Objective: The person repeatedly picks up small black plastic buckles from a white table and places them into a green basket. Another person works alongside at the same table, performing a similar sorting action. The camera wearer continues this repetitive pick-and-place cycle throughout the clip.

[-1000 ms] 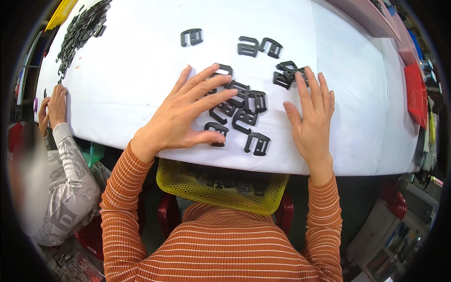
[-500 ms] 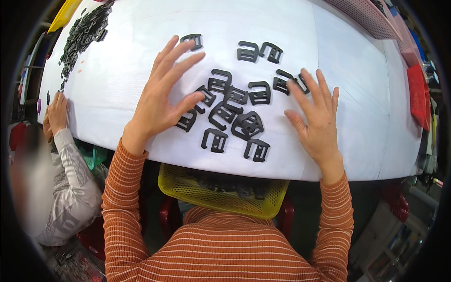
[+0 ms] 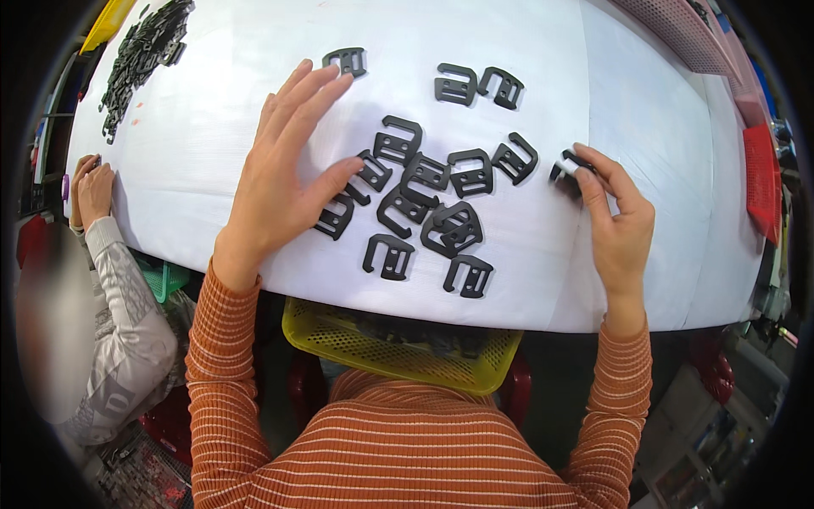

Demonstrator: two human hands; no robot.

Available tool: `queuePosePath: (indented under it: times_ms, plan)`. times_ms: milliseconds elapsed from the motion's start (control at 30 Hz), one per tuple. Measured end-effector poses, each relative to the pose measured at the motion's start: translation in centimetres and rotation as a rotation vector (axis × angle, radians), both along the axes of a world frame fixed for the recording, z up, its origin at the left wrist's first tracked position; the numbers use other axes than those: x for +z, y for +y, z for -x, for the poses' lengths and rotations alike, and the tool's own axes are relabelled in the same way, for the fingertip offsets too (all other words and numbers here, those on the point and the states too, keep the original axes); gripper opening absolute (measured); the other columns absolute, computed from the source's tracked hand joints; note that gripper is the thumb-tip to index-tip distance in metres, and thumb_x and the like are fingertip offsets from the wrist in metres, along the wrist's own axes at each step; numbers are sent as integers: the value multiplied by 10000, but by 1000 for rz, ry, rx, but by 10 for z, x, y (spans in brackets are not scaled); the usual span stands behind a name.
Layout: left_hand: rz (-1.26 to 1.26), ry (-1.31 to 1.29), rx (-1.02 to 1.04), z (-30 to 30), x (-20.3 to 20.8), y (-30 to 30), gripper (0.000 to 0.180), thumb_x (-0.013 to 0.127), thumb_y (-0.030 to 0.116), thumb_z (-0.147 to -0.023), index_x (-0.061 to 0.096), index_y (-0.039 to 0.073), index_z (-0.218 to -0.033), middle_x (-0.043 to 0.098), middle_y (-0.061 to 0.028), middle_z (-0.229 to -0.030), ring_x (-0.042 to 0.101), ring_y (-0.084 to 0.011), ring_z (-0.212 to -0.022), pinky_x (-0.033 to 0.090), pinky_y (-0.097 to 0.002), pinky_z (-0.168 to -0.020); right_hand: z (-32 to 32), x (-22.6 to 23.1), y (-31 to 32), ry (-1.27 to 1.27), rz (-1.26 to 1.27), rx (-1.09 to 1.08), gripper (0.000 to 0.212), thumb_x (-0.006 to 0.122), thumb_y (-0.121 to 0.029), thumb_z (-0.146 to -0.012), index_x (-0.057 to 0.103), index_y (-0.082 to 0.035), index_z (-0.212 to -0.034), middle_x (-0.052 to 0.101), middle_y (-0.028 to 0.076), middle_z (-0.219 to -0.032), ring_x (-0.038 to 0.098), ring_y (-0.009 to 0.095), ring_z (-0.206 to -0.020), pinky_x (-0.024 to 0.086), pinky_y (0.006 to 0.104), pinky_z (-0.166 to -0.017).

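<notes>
My right hand (image 3: 619,225) grips a black hook buckle (image 3: 561,173) between thumb and fingers, right of the scattered group and tilted at the tabletop. My left hand (image 3: 275,182) is spread, fingers apart, above the left part of the group. Its thumb overlaps the view of one buckle (image 3: 373,172), and whether they touch I cannot tell. Another buckle (image 3: 333,217) is partly hidden beneath this hand. Beyond its fingertips lies a lone buckle (image 3: 346,62). Several more lie in the middle, some overlapping, such as this pair (image 3: 454,227). Two others (image 3: 456,85) sit farther back.
A yellow mesh basket (image 3: 394,365) holding dark parts is below the table's near edge. At the far left, a heap of small black parts (image 3: 144,64) lies near another person's hands (image 3: 93,191). Pink (image 3: 670,34) and red baskets (image 3: 763,182) line the right edge.
My right hand has moved right and closed on a buckle, carrying it away from its neighbour. My left hand has shifted slightly left and remains spread.
</notes>
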State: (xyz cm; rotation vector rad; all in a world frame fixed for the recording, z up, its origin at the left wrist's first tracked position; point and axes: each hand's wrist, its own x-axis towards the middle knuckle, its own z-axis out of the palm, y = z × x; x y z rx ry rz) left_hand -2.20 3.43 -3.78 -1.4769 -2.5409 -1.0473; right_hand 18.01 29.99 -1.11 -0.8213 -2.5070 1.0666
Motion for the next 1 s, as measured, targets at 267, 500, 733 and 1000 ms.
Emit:
queuePosePath:
  times_ms: [267, 500, 733, 1000]
  plan:
    - [179, 30, -115, -31, 8, -2, 635, 755, 137, -736, 588, 184, -1347, 422, -112, -1503, 262, -348, -1458, 177, -575, -1164, 6, -10, -14, 13, -493, 390, 476, 717, -312, -834, 626, -283, -1300, 454, 65, -1431, 373, 329, -1334, 304, 476, -1087]
    - [141, -27, -1, -35, 1, -20, 882, 816, 318, -696, 427, 101, -1457, 388, -127, -1524, 251, -359, -1461, 165, -576, -1165, 15, -11, -52, -125, -623, 688, 641, 381, -733, -868, 620, -332, -1308, 330, 94, -1536, 200, 352, -1446, 33, 620, -1158]
    - [158, -56, 75, -39, -4, -38, 1132, 858, 465, -599, 305, 82, -1509, 332, -148, -1549, 216, -360, -1471, 141, -559, -1176, 23, -15, -57, -190, -625, 573, 620, 410, -736, -847, 596, -377, -1317, 291, 57, -1568, 141, 319, -1475, -17, 623, -1156]
    - [241, -69, 55, -34, -2, -56, 1230, 844, 578, -549, 239, 174, -1540, 245, -186, -1572, 149, -421, -1470, 107, -606, -1171, 6, -27, -14, -205, -591, 409, 752, 430, -696, -893, 406, -235, -1486, 214, 111, -1601, 128, 363, -1485, 40, 638, -1150]
